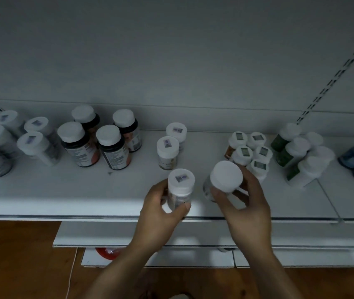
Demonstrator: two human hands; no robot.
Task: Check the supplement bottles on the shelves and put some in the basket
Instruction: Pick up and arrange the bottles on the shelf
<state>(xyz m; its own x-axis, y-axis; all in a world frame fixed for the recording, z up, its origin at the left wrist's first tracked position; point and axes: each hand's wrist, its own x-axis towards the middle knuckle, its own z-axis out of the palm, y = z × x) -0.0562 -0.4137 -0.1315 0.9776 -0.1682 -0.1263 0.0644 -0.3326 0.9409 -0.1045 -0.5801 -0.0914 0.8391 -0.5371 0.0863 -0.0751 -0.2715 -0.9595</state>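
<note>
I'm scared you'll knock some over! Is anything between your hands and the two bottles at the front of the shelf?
Nothing visible. The left hand grips the sticker-capped bottle and the right hand grips the plain-capped bottle. No basket is clearly in view.

Premises present as a retail shop, supplement or pharmacy section. White metal display shelf with a flat back panel and a slotted upright of the kind that takes adjustable brackets. Stock stands grouped by product: dark bottles, small white bottles with stickered caps, green-labelled bottles, blue bottles. Lower shelves project beneath; wood-toned floor.
</note>
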